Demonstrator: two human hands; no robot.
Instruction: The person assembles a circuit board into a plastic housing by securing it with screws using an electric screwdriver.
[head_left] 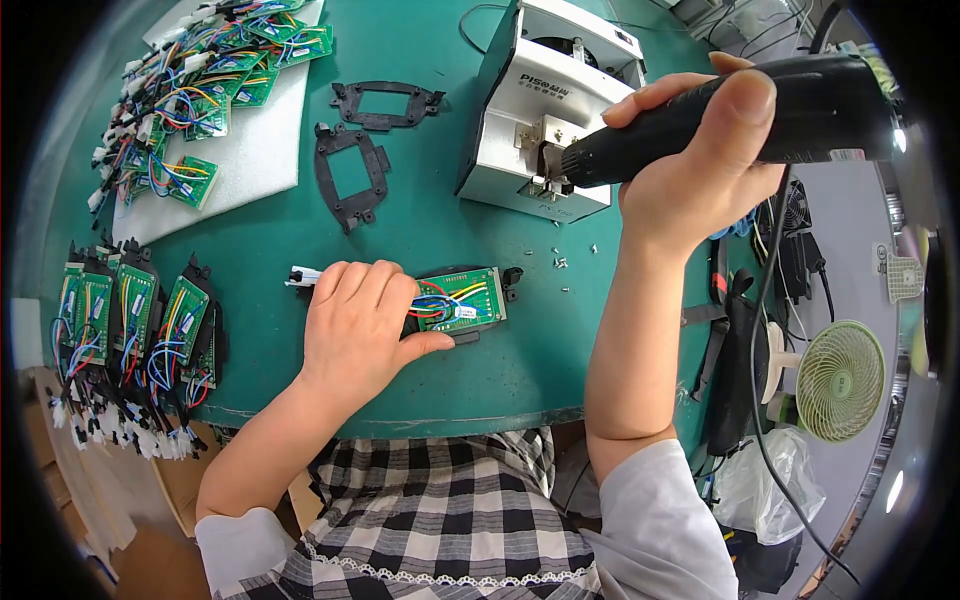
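Observation:
My left hand [357,322] is closed over the left part of a green circuit board [482,300] seated in a black plastic frame [511,283]. Its fingers hide much of the board, and coloured wires run out beside the thumb; a white connector [303,276] pokes out on the other side. In my right hand [700,165] is a black electric screwdriver [735,122], held level with its nose pointing left. That nose is at the front of a white-and-black screw feeder [545,130]; whether a screw sits on the bit cannot be seen.
Small loose screws [560,263] lie below the feeder. Two bare black frames [352,177] are at the back. Wired boards [205,110] pile on white foam [265,150] at far left; framed boards [135,305] stand nearer. A cable [765,330] hangs right, by a green fan [840,380].

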